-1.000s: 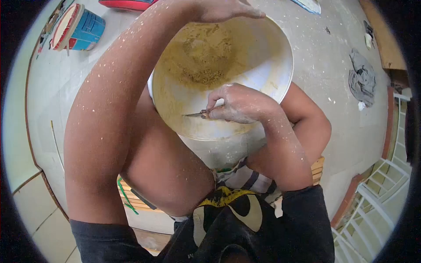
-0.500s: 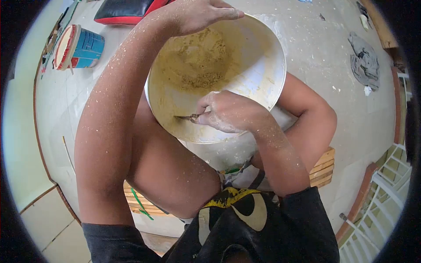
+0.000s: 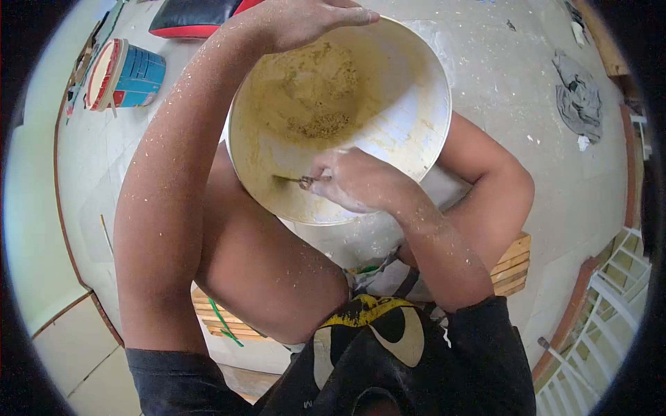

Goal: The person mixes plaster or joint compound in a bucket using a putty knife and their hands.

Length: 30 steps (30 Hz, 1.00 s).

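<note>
A white bucket (image 3: 433,128) is tilted between my legs with its mouth towards me. Yellowish residue coats its inside wall, with crumbly material (image 3: 326,125) deeper in. At the far left rim, my left hand (image 3: 312,22) grips the bucket, its thumb side over the edge and some fingers cut off by the frame. My right hand (image 3: 354,179) is inside the near part of the bucket, closed around the handle of a small scraper (image 3: 295,181). The scraper's thin blade points left against the stained wall.
A blue and red bucket (image 3: 139,75) lies at the upper left, near a black and red cushion (image 3: 194,19). Grey cloth (image 3: 578,97) is on the floor at the right. Wooden slats (image 3: 512,267) show beneath me, and a white metal rack (image 3: 603,312) stands lower right.
The bucket's mouth and my left hand have shifted slightly left and up. My right hand, still holding the scraper, has moved a little left and is somewhat blurred.
</note>
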Tool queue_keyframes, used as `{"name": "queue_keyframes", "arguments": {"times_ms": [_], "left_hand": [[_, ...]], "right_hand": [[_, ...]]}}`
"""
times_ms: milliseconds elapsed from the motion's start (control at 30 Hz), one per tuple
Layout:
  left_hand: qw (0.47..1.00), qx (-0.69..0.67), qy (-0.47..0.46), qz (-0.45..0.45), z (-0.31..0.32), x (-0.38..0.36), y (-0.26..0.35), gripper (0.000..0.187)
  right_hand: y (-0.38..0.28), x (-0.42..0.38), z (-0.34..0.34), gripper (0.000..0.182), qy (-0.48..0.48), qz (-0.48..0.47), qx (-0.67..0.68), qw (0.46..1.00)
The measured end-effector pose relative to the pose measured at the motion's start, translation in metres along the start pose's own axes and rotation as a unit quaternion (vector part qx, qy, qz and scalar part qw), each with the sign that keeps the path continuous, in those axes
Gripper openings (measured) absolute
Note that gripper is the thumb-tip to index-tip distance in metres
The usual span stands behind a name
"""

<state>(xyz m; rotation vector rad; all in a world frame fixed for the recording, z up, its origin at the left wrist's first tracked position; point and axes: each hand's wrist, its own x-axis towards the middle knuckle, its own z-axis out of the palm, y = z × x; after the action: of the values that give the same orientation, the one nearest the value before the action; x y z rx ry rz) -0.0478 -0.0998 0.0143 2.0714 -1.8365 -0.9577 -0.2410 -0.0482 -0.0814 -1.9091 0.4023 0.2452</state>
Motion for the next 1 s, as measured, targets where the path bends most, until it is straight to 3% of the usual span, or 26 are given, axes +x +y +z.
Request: {"name": "queue_keyframes", "arguments": {"times_ms": [100,200,400,500,600,667,767,867,1000], "left_hand": [[1.000,0.013,0.009,-0.011,0.003,0.001,0.001,0.061],[1.000,-0.005,-0.006,-0.015,0.002,-0.002,0.003,0.061],[1.000,-0.006,0.003,0.009,-0.001,-0.012,0.015,0.061],[1.000,0.017,0.001,-0.010,0.003,-0.001,0.002,0.062],[0.999,0.042,0.015,-0.014,0.002,0.001,0.001,0.062],[0.999,0.034,0.019,0.013,0.003,0.001,-0.001,0.062],[1.000,0.021,0.003,-0.016,0.002,-0.001,0.005,0.062],[1.000,0.022,0.004,0.020,0.002,0.002,0.004,0.061],[1.000,0.000,0.010,0.022,-0.001,-0.015,0.021,0.060]], "right_hand": [[-0.001,-0.029,-0.011,0.031,-0.053,0.011,-0.076,0.996],[-0.005,-0.059,-0.016,0.029,-0.063,-0.024,0.007,0.998],[0.000,-0.079,0.003,0.021,0.049,-0.025,0.022,0.998],[0.002,-0.089,-0.014,0.023,0.052,-0.017,-0.033,0.998],[0.024,-0.079,-0.008,0.024,0.106,-0.070,-0.083,0.989],[0.036,-0.073,-0.008,0.024,0.037,-0.074,0.051,0.995],[0.048,-0.082,-0.017,0.024,0.033,-0.055,0.086,0.994],[0.044,-0.073,-0.012,0.026,0.013,-0.053,0.029,0.998],[0.042,-0.074,-0.017,0.029,-0.019,-0.022,0.052,0.998]]}}
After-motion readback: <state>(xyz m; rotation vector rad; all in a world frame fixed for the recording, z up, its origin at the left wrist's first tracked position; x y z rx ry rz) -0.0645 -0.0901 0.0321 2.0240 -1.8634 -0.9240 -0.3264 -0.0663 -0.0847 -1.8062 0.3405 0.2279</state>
